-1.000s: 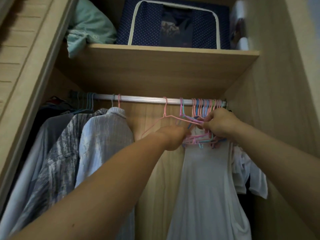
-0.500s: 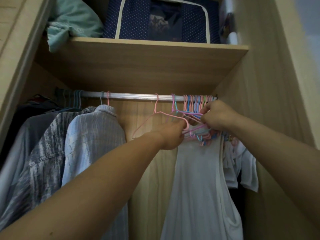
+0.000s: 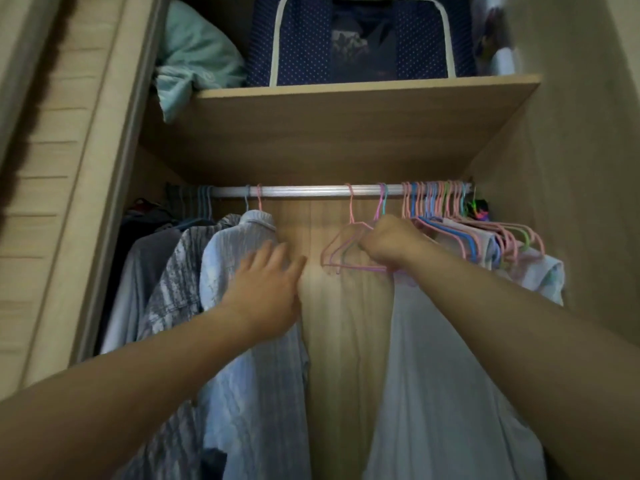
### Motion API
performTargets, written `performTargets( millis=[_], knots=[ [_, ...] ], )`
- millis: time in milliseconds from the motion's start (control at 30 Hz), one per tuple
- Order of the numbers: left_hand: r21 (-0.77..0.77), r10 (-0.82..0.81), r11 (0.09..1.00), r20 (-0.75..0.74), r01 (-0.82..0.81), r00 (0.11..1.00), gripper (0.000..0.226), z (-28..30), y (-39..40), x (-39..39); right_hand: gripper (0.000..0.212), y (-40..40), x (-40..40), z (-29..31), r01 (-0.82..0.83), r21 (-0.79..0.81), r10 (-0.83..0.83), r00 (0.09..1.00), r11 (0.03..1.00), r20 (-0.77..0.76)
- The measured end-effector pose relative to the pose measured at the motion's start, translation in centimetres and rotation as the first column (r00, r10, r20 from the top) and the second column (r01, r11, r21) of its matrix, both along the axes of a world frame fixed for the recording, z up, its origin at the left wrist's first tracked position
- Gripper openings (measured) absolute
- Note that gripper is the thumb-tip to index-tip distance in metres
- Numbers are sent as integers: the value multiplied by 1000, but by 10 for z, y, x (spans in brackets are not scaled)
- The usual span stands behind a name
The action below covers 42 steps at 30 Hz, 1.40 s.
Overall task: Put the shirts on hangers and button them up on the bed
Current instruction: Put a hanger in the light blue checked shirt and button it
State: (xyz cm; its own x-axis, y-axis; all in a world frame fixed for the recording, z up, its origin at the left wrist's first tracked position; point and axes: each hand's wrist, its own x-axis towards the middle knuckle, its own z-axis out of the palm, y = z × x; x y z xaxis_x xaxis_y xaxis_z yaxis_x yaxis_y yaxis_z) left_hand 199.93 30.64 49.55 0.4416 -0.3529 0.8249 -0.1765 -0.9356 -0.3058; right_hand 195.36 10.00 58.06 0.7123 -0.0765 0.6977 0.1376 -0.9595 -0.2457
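Inside a wardrobe, a metal rail carries clothes and thin plastic hangers. My right hand grips a few empty pink hangers that still hook over the rail near its middle. My left hand is open, its blurred fingers spread against the light blue striped shirt hanging left of the gap. A dense bunch of pink, blue and green hangers fills the rail's right end. A white garment hangs below my right forearm.
A grey patterned shirt and darker clothes hang at the left. The wooden shelf above holds a navy dotted storage bag and a teal cloth. Wardrobe walls close in on both sides.
My left hand let go of the hangers and moved left onto the light blue shirt. My right hand shifted left along the rail with a few pink hangers, apart from the bunch.
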Motion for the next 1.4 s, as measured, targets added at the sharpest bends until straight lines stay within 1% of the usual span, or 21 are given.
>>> performTargets(
  millis=[67,100,167,200,267,333,400,467,533,600,667,733,800,867,900,933,967,1100,1200,1300,1400],
  knots=[
    [-58,174,983,30,-172,984,72,-1,51,4,28,7,12,-6,104,-123,-101,994,987,35],
    [-113,230,968,58,-223,971,71,-2,77,5,29,9,17,-8,208,-181,-185,973,961,139],
    [-243,248,946,126,-213,960,69,-4,126,6,34,9,25,-9,410,-235,-321,884,881,341],
    [-288,252,936,147,-202,956,67,-4,147,5,39,6,28,-9,474,-254,-369,853,843,369],
    [-334,281,915,124,-227,952,66,-7,181,4,46,-4,37,-9,526,-273,-440,840,806,317],
    [-297,322,912,93,-283,942,67,-15,200,6,47,-13,44,-13,542,-291,-468,836,789,286],
    [-214,352,922,120,-322,928,68,-23,207,9,39,-18,52,-16,495,-303,-420,863,814,280],
    [-173,365,925,161,-338,917,70,-27,208,10,35,-19,60,-17,400,-231,-337,902,887,268],
    [-188,348,930,186,-315,919,70,-26,206,9,38,-16,67,-12,195,-11,-189,962,981,196],
    [-184,333,936,196,-299,922,68,-28,206,11,39,-11,77,-7,14,204,-36,994,979,102],
    [-161,319,943,188,-291,929,64,-32,208,12,42,-2,85,-7,-95,380,81,995,920,53],
    [-153,306,948,185,-280,934,62,-36,210,14,30,11,87,-12,-208,558,224,974,803,41],
    [-154,293,951,179,-267,939,64,-37,210,13,16,23,84,-15,-288,752,401,915,593,34],
    [-154,282,954,166,-257,945,64,-37,210,13,22,31,80,-15,-310,866,520,851,393,69],
    [-152,281,954,162,-257,946,63,-37,210,12,26,34,80,-15,-326,891,550,828,315,109],
    [-152,279,955,159,-256,947,61,-38,210,12,27,38,80,-16,-348,898,553,819,269,152],
    [-154,278,955,158,-254,947,59,-37,210,12,25,43,78,-16,-379,890,541,818,253,195],
    [-159,271,956,163,-246,949,55,-37,210,13,24,60,74,-10,-535,801,497,790,269,360],
    [-153,272,957,185,-246,944,54,-38,213,15,15,65,71,-2,-573,770,458,785,282,416],
    [-153,276,956,185,-250,943,59,-36,213,14,11,69,67,-17,-607,757,416,770,242,484],
    [-129,271,960,188,-250,944,63,-40,213,12,14,80,55,-57,-650,728,387,743,218,547]
  ],
)
